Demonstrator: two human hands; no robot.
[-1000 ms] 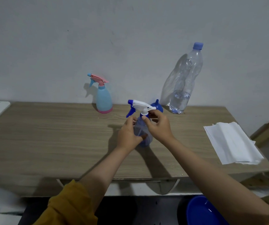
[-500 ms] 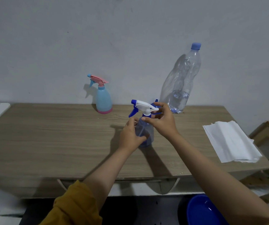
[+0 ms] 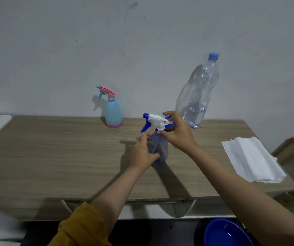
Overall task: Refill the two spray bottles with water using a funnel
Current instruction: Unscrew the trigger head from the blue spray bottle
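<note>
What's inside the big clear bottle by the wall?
The clear bottle holds a little water at its bottom; the rest looks empty. Its cap is on.

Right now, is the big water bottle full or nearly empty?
Nearly empty: the water bottle holds water only near its bottom; above that it is clear. Its cap is on.

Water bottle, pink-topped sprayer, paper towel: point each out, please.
Water bottle [image 3: 201,89], head view, mid body.
Pink-topped sprayer [image 3: 113,111], head view, light blue body.
Paper towel [image 3: 251,157], head view, centre of the sheet.
</note>
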